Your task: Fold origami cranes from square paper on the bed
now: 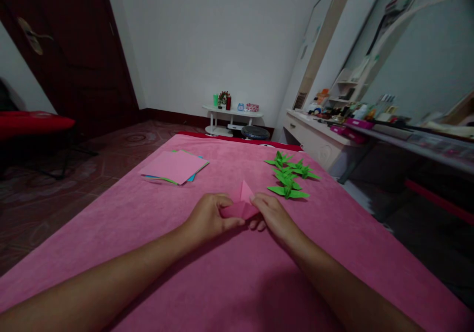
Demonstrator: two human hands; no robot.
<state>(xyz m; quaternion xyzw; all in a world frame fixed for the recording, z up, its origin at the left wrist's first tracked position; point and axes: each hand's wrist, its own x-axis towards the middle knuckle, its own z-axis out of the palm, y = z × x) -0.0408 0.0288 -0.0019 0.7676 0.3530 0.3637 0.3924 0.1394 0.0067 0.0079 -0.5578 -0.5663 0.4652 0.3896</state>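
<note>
From my end, the pink cloth fills most of the view and carries all the paper. On its far left lies a stack of flat sheets, pink on top with green and blue edges showing, none of them folded yet as far as I can see. Nearer me, the left hand and right hand are both closed on one pink paper, pinching its two sides above the cloth. I judge it partly folded: one point stands up, the rest looks unshaped. Just beyond the right hand sit green folded shapes, about four, which look finished. I can read no writing or brands; the bottles at the back are too small.
</note>
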